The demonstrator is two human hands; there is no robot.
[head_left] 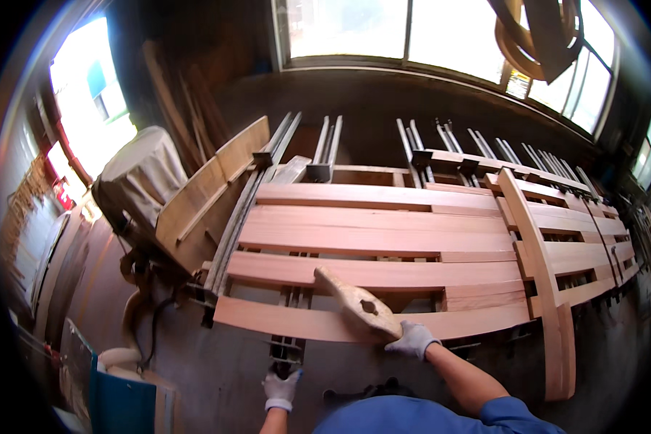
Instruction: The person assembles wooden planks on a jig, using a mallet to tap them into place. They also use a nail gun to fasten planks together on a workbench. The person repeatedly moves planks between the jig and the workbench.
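My right hand (412,338), in a white work glove, grips the near end of a pale wooden mallet-like block (356,302) with a dark hole in its middle. The block lies across the nearest reddish board (267,320). My left hand (281,388), also gloved, is closed on the end of a metal bar clamp (285,351) sticking out under that board. Several long reddish boards (376,239) lie side by side on the clamp rails.
More metal bar clamps (325,145) run toward the far windows. A narrow board (535,246) lies crosswise at the right. A curved panel (210,188) leans at the left beside a cloth-covered machine (134,173). A blue box (123,401) stands at lower left.
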